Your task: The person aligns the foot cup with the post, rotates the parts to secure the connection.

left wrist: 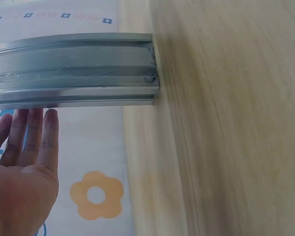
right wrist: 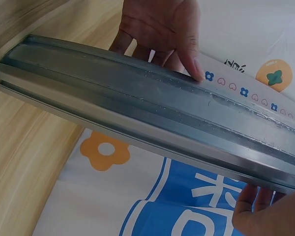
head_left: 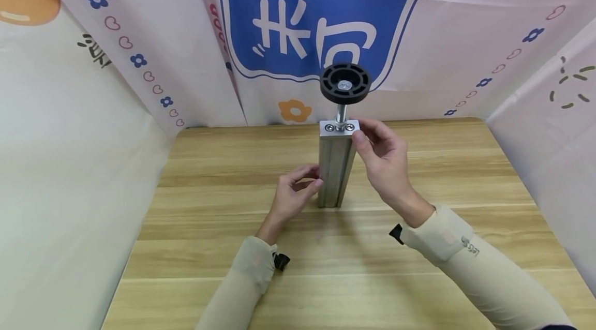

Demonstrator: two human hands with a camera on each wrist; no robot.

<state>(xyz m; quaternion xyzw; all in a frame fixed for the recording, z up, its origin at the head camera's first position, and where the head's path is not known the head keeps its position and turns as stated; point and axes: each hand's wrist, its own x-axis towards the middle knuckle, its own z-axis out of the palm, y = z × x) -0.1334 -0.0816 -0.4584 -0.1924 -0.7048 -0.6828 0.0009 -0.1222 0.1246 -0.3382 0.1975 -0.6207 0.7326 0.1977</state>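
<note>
An aluminium profile (head_left: 331, 169) stands upright on the wooden table, with two screws in its top end plate. From that plate rises a threaded levelling foot with a black round pad (head_left: 345, 84). At the upper right edge, my right hand (head_left: 388, 162) holds the profile, thumb at the front corner and fingers toward the back; the right wrist view only partly shows this hand (right wrist: 270, 211). Lower on the left side, my left hand (head_left: 293, 195) touches the profile with its fingertips. Fairly straight fingers show on this left hand (left wrist: 29, 162) in the left wrist view.
The wooden table (head_left: 209, 247) lies under the profile. Close behind stands a printed cloth wall (head_left: 419, 61) with a blue sign pattern and an orange flower. Pale cloth sides (head_left: 70, 164) border the table left and right.
</note>
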